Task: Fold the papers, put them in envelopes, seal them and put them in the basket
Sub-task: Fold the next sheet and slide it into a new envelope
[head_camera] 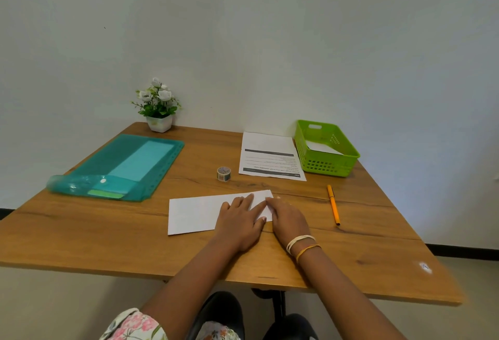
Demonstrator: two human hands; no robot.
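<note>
A white folded paper lies flat on the wooden table in front of me. My left hand rests flat on its right part, fingers spread and pointing away. My right hand presses down on the paper's right end, beside the left hand. A printed sheet lies further back. To its right stands a green basket with a white envelope inside. A small roll of tape sits between the folded paper and the printed sheet.
A teal plastic folder holding envelopes lies at the back left. A white pot of flowers stands against the wall. An orange pen lies right of my hands.
</note>
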